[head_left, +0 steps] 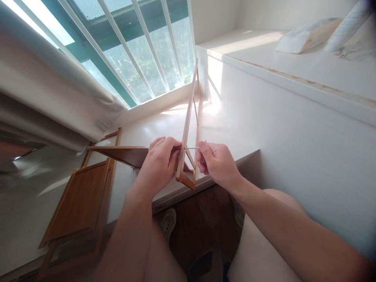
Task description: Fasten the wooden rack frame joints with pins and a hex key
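A long wooden frame (189,117) stands on edge on the white window ledge (164,125), running away from me toward the window. My left hand (160,164) is closed round the frame's near left rail, where a wooden shelf board (123,152) meets it. My right hand (216,160) pinches a thin metal L-shaped key (194,147), whose tip goes into the frame's side. Both forearms reach in from the bottom of the view.
More wooden panels (79,196) lie on the ledge at the left. A curtain (49,90) hangs beside the barred window (138,43). A white raised counter (279,66) at the right carries papers (305,35). Dark wood floor (202,219) and my feet show below.
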`<state>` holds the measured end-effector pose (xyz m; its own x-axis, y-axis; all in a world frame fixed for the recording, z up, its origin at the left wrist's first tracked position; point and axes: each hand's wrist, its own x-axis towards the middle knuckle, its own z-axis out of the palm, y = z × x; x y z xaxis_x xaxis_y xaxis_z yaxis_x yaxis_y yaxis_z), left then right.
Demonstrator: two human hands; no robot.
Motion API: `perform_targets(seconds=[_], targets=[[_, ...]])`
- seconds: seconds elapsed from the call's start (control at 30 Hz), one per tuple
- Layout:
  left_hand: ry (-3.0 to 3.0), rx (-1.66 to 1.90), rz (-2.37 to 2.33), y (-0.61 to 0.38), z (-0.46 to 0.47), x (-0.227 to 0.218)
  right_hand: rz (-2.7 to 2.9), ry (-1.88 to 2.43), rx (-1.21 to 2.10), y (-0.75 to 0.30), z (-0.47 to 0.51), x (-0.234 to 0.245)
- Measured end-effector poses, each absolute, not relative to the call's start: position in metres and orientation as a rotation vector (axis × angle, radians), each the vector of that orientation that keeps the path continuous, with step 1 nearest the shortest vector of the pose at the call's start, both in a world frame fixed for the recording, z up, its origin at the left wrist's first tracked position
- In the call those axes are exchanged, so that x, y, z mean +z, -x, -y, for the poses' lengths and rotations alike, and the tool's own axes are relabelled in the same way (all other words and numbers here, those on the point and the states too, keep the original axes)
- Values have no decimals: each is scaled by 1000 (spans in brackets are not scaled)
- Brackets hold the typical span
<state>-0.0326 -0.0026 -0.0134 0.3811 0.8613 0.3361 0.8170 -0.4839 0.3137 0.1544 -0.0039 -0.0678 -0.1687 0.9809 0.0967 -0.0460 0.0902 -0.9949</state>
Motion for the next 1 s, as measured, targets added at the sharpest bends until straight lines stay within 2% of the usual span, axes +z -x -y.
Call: perform_targets(seconds=[0.2,0.67,0.9,1.0], targets=[[-2525,703,-1559,33,3,-14,1606,1013,1022,-161,2,-64],[-2491,697,-1579,32,3,-14,1715,801,925,-166,-11,-81],[-2469,681,-1581,34,2,-13,1966,661,536,-178,-37,-91],[-2463,685,-1590,34,2,-14,1968,647,478,-178,-41,-94]])
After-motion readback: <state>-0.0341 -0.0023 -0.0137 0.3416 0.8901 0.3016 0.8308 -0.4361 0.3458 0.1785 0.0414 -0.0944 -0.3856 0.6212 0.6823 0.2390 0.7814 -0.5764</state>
